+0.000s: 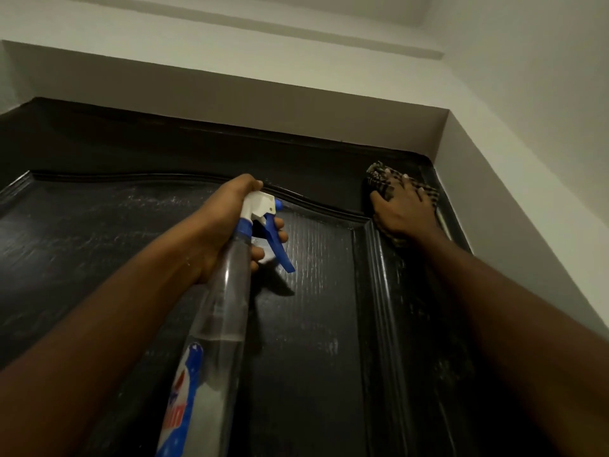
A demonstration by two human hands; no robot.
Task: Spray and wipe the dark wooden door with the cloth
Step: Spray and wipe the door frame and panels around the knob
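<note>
The dark wooden door (309, 324) fills the lower view, seen from below, with a raised arched panel and pale streaks on its surface. My left hand (227, 225) grips the neck of a clear spray bottle (220, 321) with a white and blue trigger head, its nozzle pointing at the door. High at the door's top right corner, my right hand (403, 206) presses a checked brown cloth (379, 178) flat against the wood with spread fingers.
A pale wall recess and lintel (263, 77) sit just above the door. The right wall (514, 192) of the recess runs close beside the cloth hand. The dark door frame (438, 179) edges the right side.
</note>
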